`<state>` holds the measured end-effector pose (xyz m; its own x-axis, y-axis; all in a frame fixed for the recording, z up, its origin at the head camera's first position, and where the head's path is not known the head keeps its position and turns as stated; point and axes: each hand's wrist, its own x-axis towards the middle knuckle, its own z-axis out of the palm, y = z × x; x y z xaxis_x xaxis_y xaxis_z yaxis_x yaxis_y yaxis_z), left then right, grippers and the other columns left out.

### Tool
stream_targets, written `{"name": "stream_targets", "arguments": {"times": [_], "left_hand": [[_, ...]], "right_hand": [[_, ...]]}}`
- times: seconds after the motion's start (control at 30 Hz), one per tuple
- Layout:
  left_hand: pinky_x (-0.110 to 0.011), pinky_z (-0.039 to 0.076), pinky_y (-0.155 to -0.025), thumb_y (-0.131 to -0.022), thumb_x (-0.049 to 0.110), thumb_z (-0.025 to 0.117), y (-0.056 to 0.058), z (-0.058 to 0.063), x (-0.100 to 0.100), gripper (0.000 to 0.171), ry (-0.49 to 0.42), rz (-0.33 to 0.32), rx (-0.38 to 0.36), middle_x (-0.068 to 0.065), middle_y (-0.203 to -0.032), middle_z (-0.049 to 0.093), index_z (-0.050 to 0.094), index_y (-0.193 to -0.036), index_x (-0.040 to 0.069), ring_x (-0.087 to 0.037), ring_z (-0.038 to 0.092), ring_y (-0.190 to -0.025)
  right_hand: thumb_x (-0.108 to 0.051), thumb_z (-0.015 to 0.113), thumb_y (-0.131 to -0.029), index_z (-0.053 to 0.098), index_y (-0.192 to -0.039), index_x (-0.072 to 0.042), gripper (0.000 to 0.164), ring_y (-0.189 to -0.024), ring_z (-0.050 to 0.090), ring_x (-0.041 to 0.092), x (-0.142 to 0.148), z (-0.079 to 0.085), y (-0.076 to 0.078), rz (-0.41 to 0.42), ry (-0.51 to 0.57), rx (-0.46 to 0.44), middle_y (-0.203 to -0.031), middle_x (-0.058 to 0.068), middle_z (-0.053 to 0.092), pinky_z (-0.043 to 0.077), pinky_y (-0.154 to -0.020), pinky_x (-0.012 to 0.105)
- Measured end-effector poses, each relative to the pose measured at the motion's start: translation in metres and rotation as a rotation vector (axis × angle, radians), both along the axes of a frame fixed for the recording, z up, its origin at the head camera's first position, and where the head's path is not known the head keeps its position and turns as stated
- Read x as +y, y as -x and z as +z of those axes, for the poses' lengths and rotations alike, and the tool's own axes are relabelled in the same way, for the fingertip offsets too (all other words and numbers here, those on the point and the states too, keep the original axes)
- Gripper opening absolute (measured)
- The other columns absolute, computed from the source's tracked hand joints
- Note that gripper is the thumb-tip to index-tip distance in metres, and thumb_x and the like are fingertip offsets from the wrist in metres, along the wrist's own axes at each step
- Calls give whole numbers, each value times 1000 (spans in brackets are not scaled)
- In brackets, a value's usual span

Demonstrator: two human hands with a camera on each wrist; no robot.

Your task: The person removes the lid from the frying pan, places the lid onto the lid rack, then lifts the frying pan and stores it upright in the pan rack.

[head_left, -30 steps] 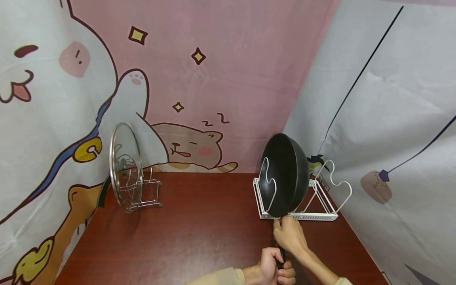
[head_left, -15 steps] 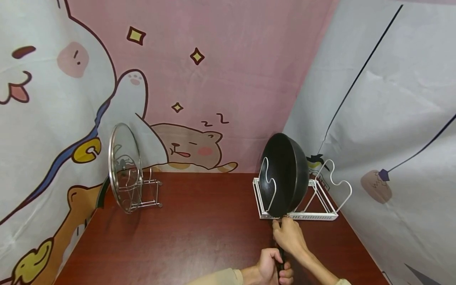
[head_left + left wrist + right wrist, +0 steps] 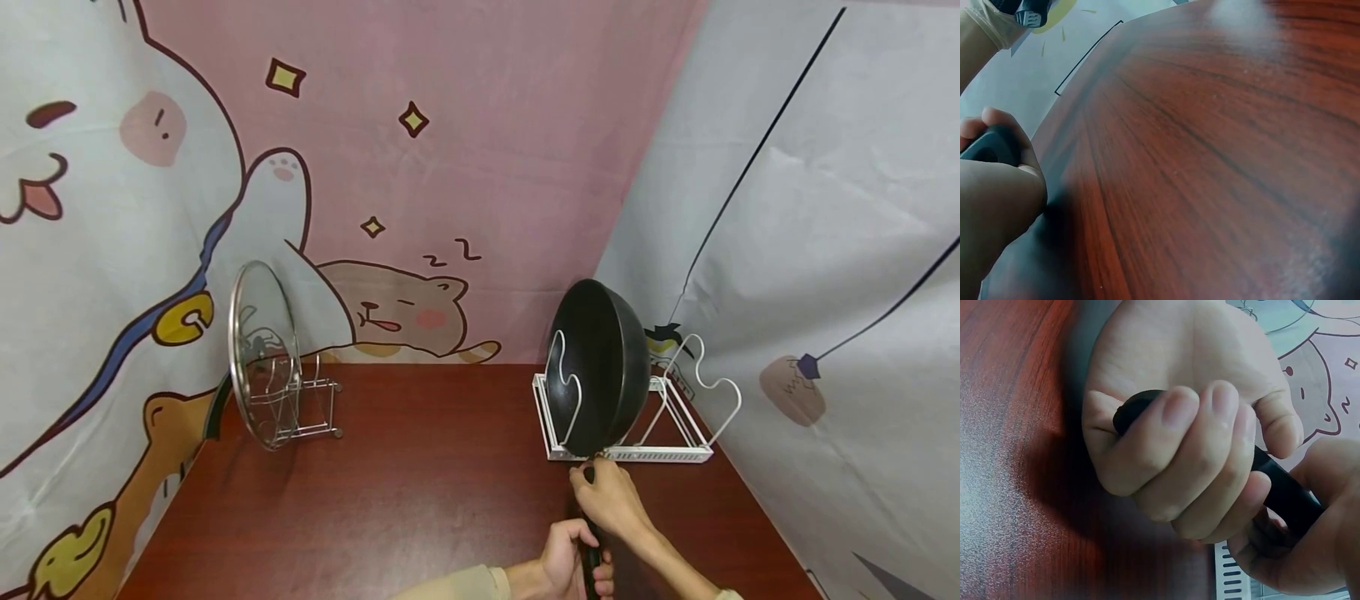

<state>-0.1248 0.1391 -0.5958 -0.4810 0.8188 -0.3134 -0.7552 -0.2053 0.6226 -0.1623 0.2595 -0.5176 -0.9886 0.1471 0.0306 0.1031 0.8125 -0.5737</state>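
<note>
A deep black wok [image 3: 626, 358] stands on its side in a white wire rack [image 3: 660, 454], its opening toward the left and its handle [image 3: 590, 550] toward me. My right hand [image 3: 611, 500] grips the handle close to the wok's body. Nearer to me, my left hand [image 3: 564, 557] holds the same handle toward its end. Curled fingers [image 3: 1200, 437] of the left hand wrap the handle in the right wrist view, where the rounded handle end shows. The left wrist view catches only part of the left hand [image 3: 1007, 181] around the handle.
A glass lid [image 3: 262, 358] with a metal rim stands upright in a small wire rack [image 3: 315, 404] at the table's back left. The reddish-brown wooden table [image 3: 420, 483] lies between the racks. Printed cloth [image 3: 525, 167] hangs behind and at both sides.
The wok and both racks have stayed put. My right thumb and fingers have shifted slightly, so more of the handle shows by them. The left hand's fingers have drawn in a little.
</note>
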Motion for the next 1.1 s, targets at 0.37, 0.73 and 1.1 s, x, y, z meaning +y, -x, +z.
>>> {"name": "stream_targets", "arguments": {"times": [0.37,0.73,1.1], "left_hand": [[-32,46,-71,-93,33,37,9,1,-4,26,10,0,149,6,-71,49,53,-77,19,-13,49,-71],[-29,55,-75,-93,26,47,18,9,-11,20,104,178,256,8,-78,66,65,-85,21,-10,64,-77],[-28,60,-79,-93,11,52,33,17,-29,18,103,268,518,-4,-103,78,65,-105,9,-5,70,-87]], "right_hand": [[-25,71,-108,61,-80,-17,30,-70,51,15,3,1,0,26,6,-34,-72,-3,52,39,-64,34],[-30,72,-108,64,-85,-16,28,-74,56,17,7,8,-2,38,15,-53,-74,-2,54,42,-65,34],[-35,75,-108,72,-100,-14,22,-83,63,20,16,21,-10,75,-41,-19,-89,2,71,49,-70,37]]}}
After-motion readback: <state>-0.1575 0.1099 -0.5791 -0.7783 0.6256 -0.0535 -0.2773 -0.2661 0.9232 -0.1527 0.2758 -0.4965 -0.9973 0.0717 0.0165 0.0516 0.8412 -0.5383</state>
